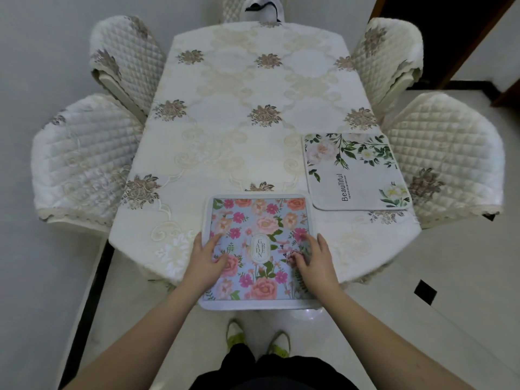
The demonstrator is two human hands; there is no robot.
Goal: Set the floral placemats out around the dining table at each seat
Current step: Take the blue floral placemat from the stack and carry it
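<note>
Pressing flat: left hand (206, 258) and right hand (315, 258), fingers spread, gripping nothing, on pink mat (260, 220) (near table (239, 122) edge). White mat (356, 173) lies beyond right hand.

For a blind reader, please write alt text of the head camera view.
Both hands, left hand and right hand, press flat on a pink floral placemat at the table's near edge. A white floral placemat lies at the right side, by a quilted chair; more quilted chairs surround the table.
</note>
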